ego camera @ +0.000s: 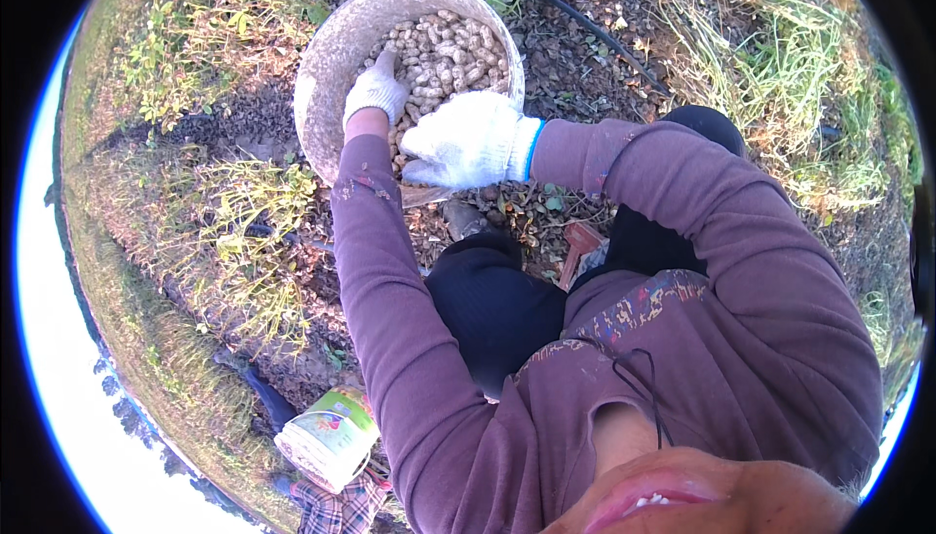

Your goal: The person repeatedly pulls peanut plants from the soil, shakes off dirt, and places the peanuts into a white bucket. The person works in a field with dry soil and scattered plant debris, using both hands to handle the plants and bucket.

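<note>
A large round tub [322,88] with a dirt-stained wall stands on the ground in front of me, with many unshelled peanuts [457,55] in it. Wearing a white knit glove, my left hand [376,91] reaches into the tub, its fingers down at the peanuts by the inner left side. My right hand [464,143], gloved in white with a blue cuff edge, is over the tub's near right rim, its fingers curled towards the peanuts. Glare and the gloves hide whether either hand grips anything.
A black hose [596,33] runs over the soil at the upper right. Near my knees lies a reddish object [581,241]. At the lower left are a white bucket [333,435] with a green label and another person's plaid sleeve [340,508]. Grass and weeds surround the tub.
</note>
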### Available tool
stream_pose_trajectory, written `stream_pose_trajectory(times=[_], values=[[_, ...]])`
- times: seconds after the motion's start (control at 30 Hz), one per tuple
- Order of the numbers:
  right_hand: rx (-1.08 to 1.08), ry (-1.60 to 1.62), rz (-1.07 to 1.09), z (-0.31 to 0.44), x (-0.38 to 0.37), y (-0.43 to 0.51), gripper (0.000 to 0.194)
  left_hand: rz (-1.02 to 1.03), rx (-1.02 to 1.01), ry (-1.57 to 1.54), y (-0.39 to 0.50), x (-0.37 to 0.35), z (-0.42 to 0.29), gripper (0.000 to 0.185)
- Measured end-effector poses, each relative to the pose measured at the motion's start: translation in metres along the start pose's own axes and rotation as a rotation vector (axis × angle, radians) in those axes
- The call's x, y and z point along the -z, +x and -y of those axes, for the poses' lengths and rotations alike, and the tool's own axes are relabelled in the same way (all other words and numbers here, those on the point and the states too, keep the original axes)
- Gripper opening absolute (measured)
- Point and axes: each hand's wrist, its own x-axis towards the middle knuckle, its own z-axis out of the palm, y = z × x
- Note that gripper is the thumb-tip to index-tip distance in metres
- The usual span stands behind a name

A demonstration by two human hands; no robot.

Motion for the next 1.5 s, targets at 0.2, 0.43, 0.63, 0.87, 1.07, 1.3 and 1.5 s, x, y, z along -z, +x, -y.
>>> stream_pose_trajectory(times=[0.2, 0.43, 0.63, 0.87, 1.07, 1.3, 1.5], values=[[0.002, -0.008, -0.007, -0.001, -0.001, 0.000, 0.035, 0.021, 0.080, -0.081, -0.006, -0.002, 0.007, 0.037], [0.016, -0.011, -0.003, 0.000, -0.003, 0.000, 0.033, 0.003, 0.054, -0.407, 0.004, -0.024, 0.050, 0.039], [0.002, 0.080, -0.057, 0.002, 0.005, 0.001, 0.032, 0.045, 0.059, -1.146, -0.058, 0.014, 0.024, 0.038], [-0.034, 0.248, -0.440, 0.005, 0.007, -0.003, 0.045, 0.175, -0.069, -1.618, -0.128, 0.036, 0.043, 0.031], [0.029, 0.155, -0.255, 0.001, 0.005, -0.001, 0.052, 0.141, -0.002, -1.282, -0.162, 0.053, 0.015, 0.030], [-0.058, 0.063, -0.070, -0.002, 0.005, 0.001, 0.035, -0.171, -0.244, -0.253, -0.157, 0.057, -0.002, 0.027], [-0.208, 0.065, -0.042, 0.005, 0.013, 0.007, 0.034, -0.350, -0.056, -0.341, -0.164, 0.071, -0.026, 0.027]])
